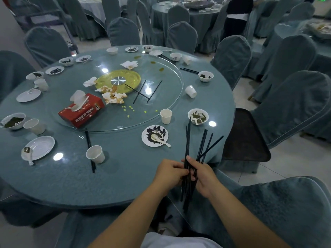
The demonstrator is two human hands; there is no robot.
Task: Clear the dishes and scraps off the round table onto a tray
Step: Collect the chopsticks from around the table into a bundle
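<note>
Left hand (170, 173) and right hand (202, 176) both curl round a bundle of black chopsticks (187, 145) over the counter (125, 167) edge. Sticks likely light, stiff, slick, and splaying: grip mid-length. Beyond the hands: smeared plate (155, 136). Right of them: dark tray (245, 136).

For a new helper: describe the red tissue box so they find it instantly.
Find the glass turntable on the round table. On its near-left part lies the tissue box, the only red thing there, a white tissue sticking out.
</note>
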